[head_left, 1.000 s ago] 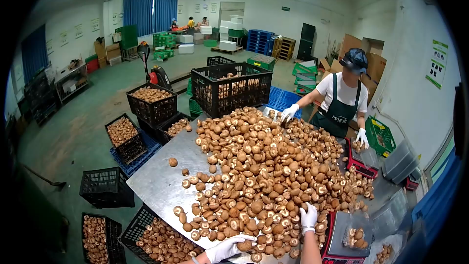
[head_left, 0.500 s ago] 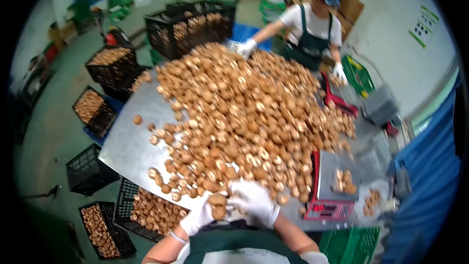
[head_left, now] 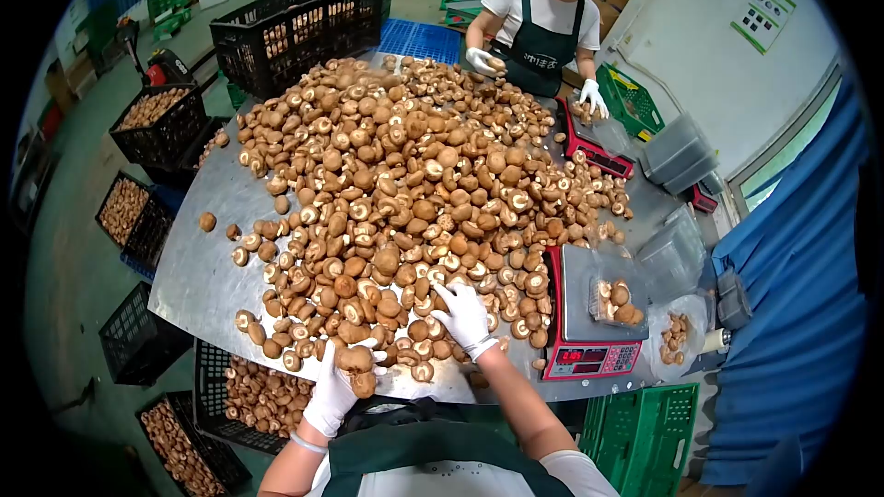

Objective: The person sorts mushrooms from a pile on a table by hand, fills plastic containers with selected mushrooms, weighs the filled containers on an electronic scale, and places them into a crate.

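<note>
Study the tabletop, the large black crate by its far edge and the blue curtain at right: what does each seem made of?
Tabletop: probably metal, perhaps stainless steel, smooth; bare grey parts carry soft, bright reflections.
Large black crate: likely moulded plastic, fairly matte, judging by its lattice walls.
Blue curtain: apparently fabric, matte, hanging in loose folds.

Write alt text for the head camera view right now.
A white-gloved left hand holds mushrooms; the gloved right hand is at the near edge of a large mushroom pile on a metal table. A scale stands at right, and a co-worker stands beyond.
</note>
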Demonstrator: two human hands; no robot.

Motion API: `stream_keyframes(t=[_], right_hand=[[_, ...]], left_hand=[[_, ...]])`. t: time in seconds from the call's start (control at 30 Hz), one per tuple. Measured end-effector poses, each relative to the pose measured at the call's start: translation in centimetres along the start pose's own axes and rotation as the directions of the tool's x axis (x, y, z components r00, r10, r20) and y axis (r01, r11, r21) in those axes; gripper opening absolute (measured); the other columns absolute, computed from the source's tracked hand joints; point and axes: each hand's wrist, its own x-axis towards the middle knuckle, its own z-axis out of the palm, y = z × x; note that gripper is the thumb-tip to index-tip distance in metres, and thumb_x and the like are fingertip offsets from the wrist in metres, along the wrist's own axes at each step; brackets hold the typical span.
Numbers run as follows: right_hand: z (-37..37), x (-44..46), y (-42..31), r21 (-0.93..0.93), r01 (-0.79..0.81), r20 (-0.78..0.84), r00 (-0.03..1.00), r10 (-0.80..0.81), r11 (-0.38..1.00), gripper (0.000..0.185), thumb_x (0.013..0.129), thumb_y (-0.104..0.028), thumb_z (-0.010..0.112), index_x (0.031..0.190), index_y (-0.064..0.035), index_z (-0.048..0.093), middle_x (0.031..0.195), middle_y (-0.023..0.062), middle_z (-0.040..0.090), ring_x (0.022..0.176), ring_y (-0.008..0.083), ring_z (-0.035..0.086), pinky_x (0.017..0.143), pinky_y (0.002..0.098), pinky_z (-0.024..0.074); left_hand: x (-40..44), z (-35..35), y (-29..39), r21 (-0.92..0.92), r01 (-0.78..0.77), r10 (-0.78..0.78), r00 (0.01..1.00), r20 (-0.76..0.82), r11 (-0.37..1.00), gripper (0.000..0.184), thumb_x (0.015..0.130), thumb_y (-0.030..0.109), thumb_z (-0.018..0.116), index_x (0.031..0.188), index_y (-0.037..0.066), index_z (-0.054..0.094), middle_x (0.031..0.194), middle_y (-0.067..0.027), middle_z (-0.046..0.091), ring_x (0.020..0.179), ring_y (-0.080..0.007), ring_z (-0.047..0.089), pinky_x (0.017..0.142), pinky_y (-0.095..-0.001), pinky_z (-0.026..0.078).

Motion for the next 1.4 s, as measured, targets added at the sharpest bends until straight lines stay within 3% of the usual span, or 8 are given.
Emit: stream_keyframes(t=[0.13,0.5,0.77,0.9,1.13,1.23,1.3,1.4], right_hand=[[-1.6,0.5,1.4,0.446,-0.088,-0.123,0.98,0.158,0.891,0.043,0.075,-0.025,0.074,0.113,-0.0096,0.061,0.107,0.0133,0.056,0.102,0.0314,0.055,0.089,0.038,0.0455],[1.4,4.7,1.0,-0.176,-0.007,-0.003,1.0,0.007,0.984,0.055,0.078,-0.033,0.07,0.13,-0.0234,0.053,0.101,0.0109,0.052,0.092,0.0295,0.053,0.071,0.0399,0.0503],[0.7,3.5,2.9,0.375,-0.073,-0.134,0.982,0.131,0.924,0.046,0.077,-0.025,0.073,0.12,-0.0129,0.062,0.096,0.0123,0.058,0.088,0.0282,0.058,0.079,0.0367,0.0471],[0.2,3.5,0.5,0.746,-0.213,-0.021,0.939,0.343,0.63,0.041,0.086,-0.016,0.067,0.124,-0.0056,0.057,0.108,0.0056,0.062,0.093,0.0155,0.058,0.083,0.0299,0.0475],[1.3,1.4,-15.0,0.928,-0.23,0.291,0.939,-0.184,0.294,0.044,0.088,-0.017,0.062,0.129,-0.0071,0.052,0.119,0.0079,0.057,0.103,0.0174,0.056,0.087,0.0284,0.0467],[1.4,-0.3,-20.1,0.831,0.111,0.286,0.754,-0.591,0.545,0.05,0.086,-0.027,0.064,0.129,-0.0055,0.051,0.125,0.0154,0.052,0.114,0.025,0.053,0.096,0.0331,0.0425],[1.6,0.3,-20.0,0.524,0.503,0.086,0.772,-0.63,0.687,0.055,0.083,-0.031,0.067,0.129,-0.0068,0.051,0.121,0.0162,0.053,0.113,0.0291,0.052,0.096,0.0377,0.0422],[2.0,3.5,-17.0,0.156,0.409,0.179,0.883,-0.433,0.899,0.068,0.074,-0.039,0.07,0.134,-0.015,0.047,0.121,0.0139,0.053,0.12,0.0341,0.045,0.1,0.0462,0.0357]], left_hand=[[-0.3,0.7,0.7,0.017,-0.014,0.012,0.998,0.06,1.0,0.075,0.092,0.062,0.037,0.127,-0.003,0.048,0.109,-0.017,0.062,0.091,-0.0294,0.062,0.083,-0.0402,0.052],[-1.3,0.4,0.5,0.046,0.004,0.0,0.995,-0.1,0.999,0.07,0.095,0.058,0.035,0.123,-0.004,0.051,0.101,-0.0194,0.064,0.087,-0.0275,0.063,0.079,-0.0368,0.052],[-5.4,-2.4,2.3,0.033,-0.168,0.169,0.985,-0.038,0.985,0.077,0.095,0.059,0.033,0.132,-0.008,0.041,0.127,-0.0265,0.053,0.106,-0.035,0.059,0.086,-0.0358,0.051],[-8.8,-4.6,3.2,0.117,-0.331,0.348,0.919,-0.186,0.936,0.073,0.094,0.06,0.034,0.125,-0.004,0.048,0.114,-0.0218,0.06,0.096,-0.03,0.062,0.078,-0.0358,0.053],[-12.6,-12.3,5.8,0.119,-0.545,0.534,0.716,-0.45,0.83,0.063,0.096,0.055,0.037,0.119,-0.002,0.053,0.102,-0.0145,0.063,0.088,-0.0242,0.061,0.082,-0.0335,0.051],[-13.5,-19.9,5.7,0.6,-0.283,0.662,0.386,-0.643,0.748,0.043,0.097,0.035,0.05,0.123,0.001,0.055,0.122,-0.0089,0.057,0.112,-0.0178,0.053,0.098,-0.0318,0.041],[-14.3,-23.1,5.8,0.646,-0.372,0.745,0.37,-0.555,0.666,0.039,0.098,0.028,0.051,0.126,0.001,0.054,0.126,-0.0078,0.056,0.114,-0.0168,0.052,0.098,-0.0297,0.04],[-14.7,-20.5,6.2,0.677,-0.322,0.748,0.333,-0.574,0.662,0.038,0.098,0.027,0.05,0.124,-0.001,0.055,0.124,-0.0084,0.058,0.113,-0.0165,0.053,0.098,-0.029,0.04]])
